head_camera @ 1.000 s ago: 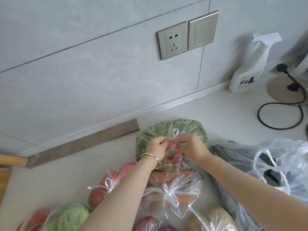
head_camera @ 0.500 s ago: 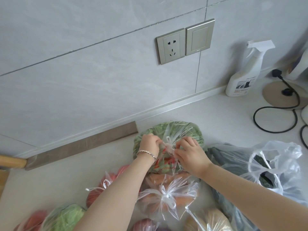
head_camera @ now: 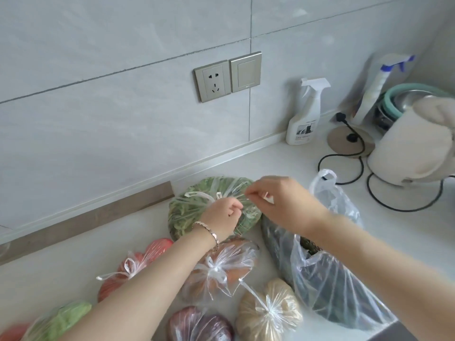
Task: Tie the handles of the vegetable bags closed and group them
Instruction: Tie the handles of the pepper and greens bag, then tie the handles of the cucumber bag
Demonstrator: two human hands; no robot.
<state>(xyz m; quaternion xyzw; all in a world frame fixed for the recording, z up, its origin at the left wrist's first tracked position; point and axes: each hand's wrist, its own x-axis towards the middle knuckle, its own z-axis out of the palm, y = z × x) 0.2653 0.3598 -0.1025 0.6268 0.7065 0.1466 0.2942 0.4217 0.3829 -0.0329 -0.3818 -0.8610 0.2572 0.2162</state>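
A clear bag of green vegetables (head_camera: 189, 210) lies on the counter near the wall. My left hand (head_camera: 221, 215) sits over it and grips one handle strand. My right hand (head_camera: 275, 200) pinches the other strand and holds it taut, up and to the right. Tied bags lie in front: tomatoes (head_camera: 138, 262), carrots (head_camera: 221, 267), potatoes (head_camera: 268, 311), purple onions (head_camera: 199, 326) and a cabbage (head_camera: 59, 321). An untied bag of dark vegetables (head_camera: 327, 286) lies at the right, its handles loose.
A white spray bottle (head_camera: 305, 114) stands by the wall under a socket and switch plate (head_camera: 226, 77). A white kettle (head_camera: 413, 146), its base and a black cable (head_camera: 344, 163) occupy the right. The counter edge is at the bottom right.
My hands have pulled apart over the green bag; the right hand drew its handle strand up and to the right. The camera has tilted, bringing the kettle into view.
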